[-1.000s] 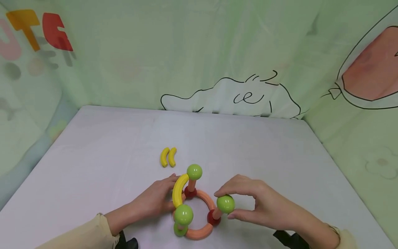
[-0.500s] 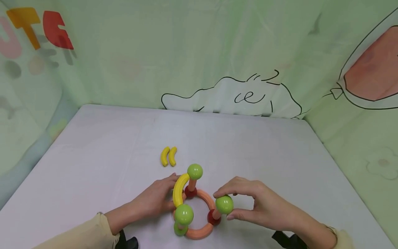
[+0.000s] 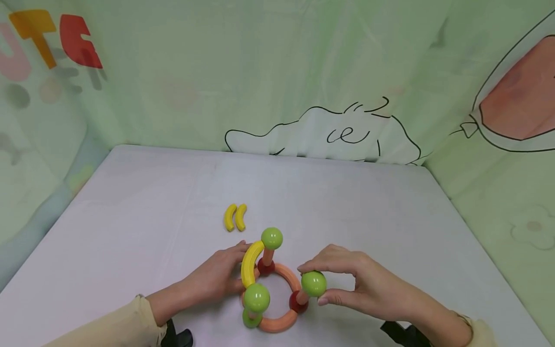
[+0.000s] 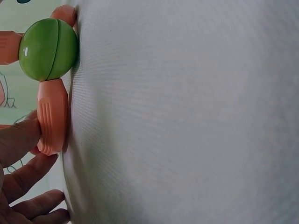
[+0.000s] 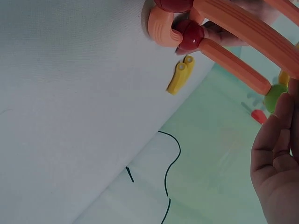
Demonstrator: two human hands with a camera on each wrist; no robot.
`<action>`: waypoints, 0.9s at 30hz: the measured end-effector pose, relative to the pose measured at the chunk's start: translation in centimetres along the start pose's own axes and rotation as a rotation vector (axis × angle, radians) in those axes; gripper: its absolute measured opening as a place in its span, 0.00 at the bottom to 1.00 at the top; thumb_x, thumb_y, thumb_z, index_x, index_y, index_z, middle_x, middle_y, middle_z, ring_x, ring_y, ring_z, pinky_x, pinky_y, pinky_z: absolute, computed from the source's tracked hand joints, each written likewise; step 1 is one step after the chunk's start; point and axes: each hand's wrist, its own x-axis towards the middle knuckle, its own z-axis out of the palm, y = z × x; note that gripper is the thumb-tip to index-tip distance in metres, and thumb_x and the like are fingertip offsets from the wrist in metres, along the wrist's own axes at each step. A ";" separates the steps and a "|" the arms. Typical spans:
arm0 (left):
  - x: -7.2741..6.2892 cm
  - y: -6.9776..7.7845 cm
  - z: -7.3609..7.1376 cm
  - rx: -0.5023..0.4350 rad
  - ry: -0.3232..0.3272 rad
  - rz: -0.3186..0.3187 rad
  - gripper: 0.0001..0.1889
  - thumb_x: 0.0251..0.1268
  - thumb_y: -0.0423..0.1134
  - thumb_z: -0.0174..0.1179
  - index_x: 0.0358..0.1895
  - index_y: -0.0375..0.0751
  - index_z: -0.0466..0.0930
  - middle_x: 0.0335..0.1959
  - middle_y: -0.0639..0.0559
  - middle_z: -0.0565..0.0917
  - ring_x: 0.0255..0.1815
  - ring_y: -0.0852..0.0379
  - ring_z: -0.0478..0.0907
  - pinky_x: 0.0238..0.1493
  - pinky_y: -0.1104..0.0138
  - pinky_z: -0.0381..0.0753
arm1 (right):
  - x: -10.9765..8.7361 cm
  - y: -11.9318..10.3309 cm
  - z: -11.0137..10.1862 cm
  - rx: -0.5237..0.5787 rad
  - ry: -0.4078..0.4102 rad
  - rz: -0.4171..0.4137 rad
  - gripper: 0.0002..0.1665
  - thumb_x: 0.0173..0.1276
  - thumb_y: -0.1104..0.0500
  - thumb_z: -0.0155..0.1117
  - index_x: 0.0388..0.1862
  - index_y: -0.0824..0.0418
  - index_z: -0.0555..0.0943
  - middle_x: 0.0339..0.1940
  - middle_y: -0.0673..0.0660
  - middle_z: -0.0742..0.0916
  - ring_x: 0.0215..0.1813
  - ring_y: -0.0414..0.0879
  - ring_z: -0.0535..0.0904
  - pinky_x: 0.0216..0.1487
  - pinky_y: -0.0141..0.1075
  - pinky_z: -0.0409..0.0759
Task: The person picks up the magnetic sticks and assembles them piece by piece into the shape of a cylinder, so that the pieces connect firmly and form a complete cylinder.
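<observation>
A toy frame of rods and balls stands on the table. Its base ring (image 3: 278,322) has orange curved rods joined by two red balls and a green one. Three upright orange rods carry green balls, and a yellow curved rod (image 3: 250,263) bridges the two on the left. My left hand (image 3: 217,275) holds the ring's left side; in the left wrist view, thumb and fingers grip an orange curved rod (image 4: 52,116) beside a green ball (image 4: 49,49). My right hand (image 3: 366,279) pinches the green ball (image 3: 314,284) topping the right upright rod (image 3: 302,297).
Two loose yellow curved rods (image 3: 235,218) lie side by side behind the frame on the white tabletop (image 3: 347,207). Green printed fabric (image 3: 195,82) hangs behind the table and along both sides.
</observation>
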 end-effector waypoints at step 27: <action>0.0 -0.1 0.0 -0.012 -0.006 -0.008 0.21 0.67 0.42 0.69 0.60 0.40 0.82 0.68 0.42 0.79 0.77 0.34 0.66 0.73 0.40 0.67 | -0.5 0.5 0.4 -0.026 -0.035 0.149 0.35 0.65 0.49 0.75 0.69 0.50 0.75 0.60 0.49 0.86 0.58 0.38 0.81 0.52 0.35 0.82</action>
